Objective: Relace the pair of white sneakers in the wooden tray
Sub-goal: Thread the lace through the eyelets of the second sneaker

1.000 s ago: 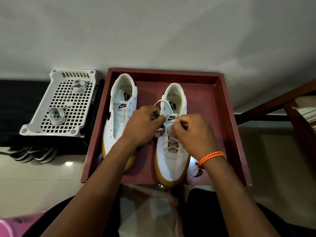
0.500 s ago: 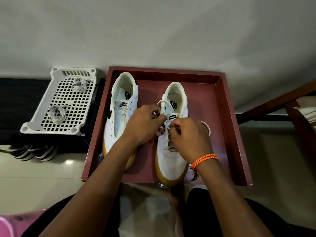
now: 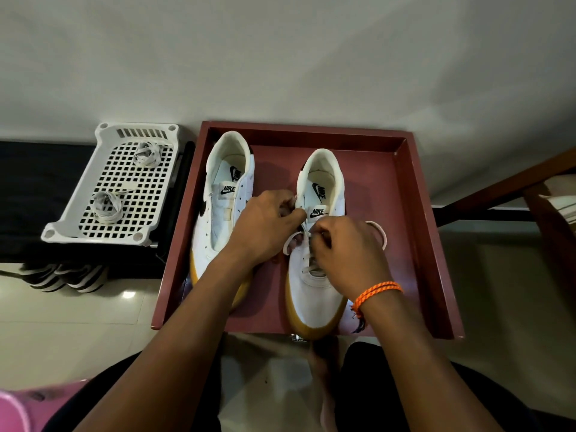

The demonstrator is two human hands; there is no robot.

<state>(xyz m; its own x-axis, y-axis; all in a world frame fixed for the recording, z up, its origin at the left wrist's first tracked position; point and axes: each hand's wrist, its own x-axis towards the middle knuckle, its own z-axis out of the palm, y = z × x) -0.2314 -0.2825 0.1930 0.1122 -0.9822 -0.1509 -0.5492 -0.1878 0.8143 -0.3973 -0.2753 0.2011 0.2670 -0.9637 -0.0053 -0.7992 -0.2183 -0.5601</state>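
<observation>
Head view shows left hand (image 3: 265,227) and right hand (image 3: 346,257) pinching the white flat lace (image 3: 291,241) on the laced white gum-soled sneaker (image 3: 314,285) at the maroon wooden tray's (image 3: 417,213) three o'clock; even tension would seat crossings flat.

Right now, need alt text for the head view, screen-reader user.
Both hands, left hand and right hand, pinch a white lace over the right-side white sneaker in a reddish wooden tray. The left-side sneaker beside it has no lace. Two coiled laces lie in a white plastic basket left of the tray.
</observation>
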